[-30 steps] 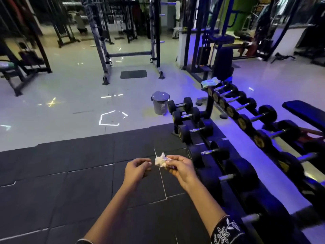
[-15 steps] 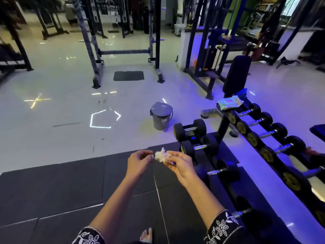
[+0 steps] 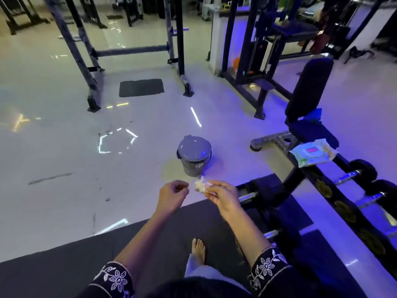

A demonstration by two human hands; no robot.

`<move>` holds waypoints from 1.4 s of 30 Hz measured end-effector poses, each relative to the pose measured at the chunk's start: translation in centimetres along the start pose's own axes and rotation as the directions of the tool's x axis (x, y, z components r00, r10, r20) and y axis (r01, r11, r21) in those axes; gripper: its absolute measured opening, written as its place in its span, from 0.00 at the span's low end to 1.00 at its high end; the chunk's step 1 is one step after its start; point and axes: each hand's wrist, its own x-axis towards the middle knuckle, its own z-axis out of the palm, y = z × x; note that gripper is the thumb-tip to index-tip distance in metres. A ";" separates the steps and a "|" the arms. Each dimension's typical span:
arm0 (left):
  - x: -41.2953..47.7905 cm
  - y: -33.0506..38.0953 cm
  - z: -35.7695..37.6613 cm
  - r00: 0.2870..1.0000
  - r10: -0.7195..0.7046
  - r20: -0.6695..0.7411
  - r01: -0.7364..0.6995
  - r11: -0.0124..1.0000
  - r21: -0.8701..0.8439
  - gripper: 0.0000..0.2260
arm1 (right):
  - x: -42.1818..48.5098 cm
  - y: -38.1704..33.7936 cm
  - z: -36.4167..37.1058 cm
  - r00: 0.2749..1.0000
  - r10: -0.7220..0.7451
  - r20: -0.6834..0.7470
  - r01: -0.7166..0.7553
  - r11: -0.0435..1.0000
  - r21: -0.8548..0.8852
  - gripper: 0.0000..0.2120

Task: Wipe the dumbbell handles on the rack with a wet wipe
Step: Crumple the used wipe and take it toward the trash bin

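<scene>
As the person walks along the dark mat (image 3: 64,265), a bare foot (image 3: 198,247) leading, the rack (image 3: 293,176) has slid past on the right and its end is now near, where a second ago it lay well ahead. Both forearms reach out level as before. The right hand (image 3: 223,197) still pinches the crumpled wet wipe (image 3: 200,186) in its fingertips. The left hand (image 3: 171,194) sits just beside it, apart from it, fingers curled in on nothing that shows. No handle is being wiped; the nearest chrome dumbbell handle (image 3: 247,197) lies just right of the hands, untouched. Beyond the wipe stands the lidded bin (image 3: 194,155), now much closer. The wipe looks spent and bound for it. Farther right, the wipes pack (image 3: 312,153) rests on the rack's top end, likely the source of a fresh one.
</scene>
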 end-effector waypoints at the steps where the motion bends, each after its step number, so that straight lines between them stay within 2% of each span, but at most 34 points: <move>1: 2.9 0.7 -0.1 1.000 -0.021 0.000 0.021 1.000 0.005 0.08 | 2.5 -1.3 0.8 1.000 0.010 -0.013 -0.010 1.000 -0.011 0.10; 7: 18.6 4.3 -1.5 0.998 -0.061 0.000 0.061 0.998 -0.001 0.08 | 17.4 -8.5 5.4 0.993 0.038 -0.107 -0.042 0.999 -0.028 0.09; 12: 29.3 4.8 -1.5 0.998 -0.058 0.032 0.057 0.998 0.035 0.08 | 26.5 -11.2 9.2 0.993 0.076 -0.086 -0.082 0.994 -0.074 0.09; 15: 38.6 5.3 -0.8 0.994 -0.049 0.100 0.046 0.999 0.029 0.09 | 33.9 -12.9 11.9 0.989 0.040 -0.146 -0.049 0.997 -0.062 0.08; 19: 46.1 6.8 -1.0 0.986 -0.053 0.155 0.049 0.998 0.026 0.09 | 38.9 -14.8 14.1 0.976 0.065 -0.208 -0.077 0.996 -0.050 0.09; 21: 48.6 7.1 -1.0 0.980 -0.070 0.184 0.067 0.997 0.026 0.08 | 40.4 -15.9 14.6 0.973 0.080 -0.215 -0.091 0.995 -0.043 0.08; 25: 53.0 7.8 -0.7 0.976 -0.069 0.208 0.054 0.996 0.075 0.08 | 43.7 -17.2 15.2 0.960 0.075 -0.269 -0.083 0.996 -0.018 0.13; 31: 56.7 7.3 -0.6 0.982 -0.088 0.165 0.074 0.993 0.091 0.11 | 48.6 -18.4 16.2 0.966 0.087 -0.242 -0.097 0.995 -0.032 0.13; 36: 58.9 6.7 0.0 0.979 -0.151 0.137 0.142 0.987 0.079 0.10 | 52.7 -18.0 17.1 0.966 0.154 -0.209 -0.174 0.982 -0.079 0.08; 42: 60.9 6.0 1.2 0.962 -0.212 0.174 0.191 0.973 0.130 0.09 | 56.4 -15.4 16.6 0.929 0.250 -0.272 -0.290 0.950 -0.119 0.09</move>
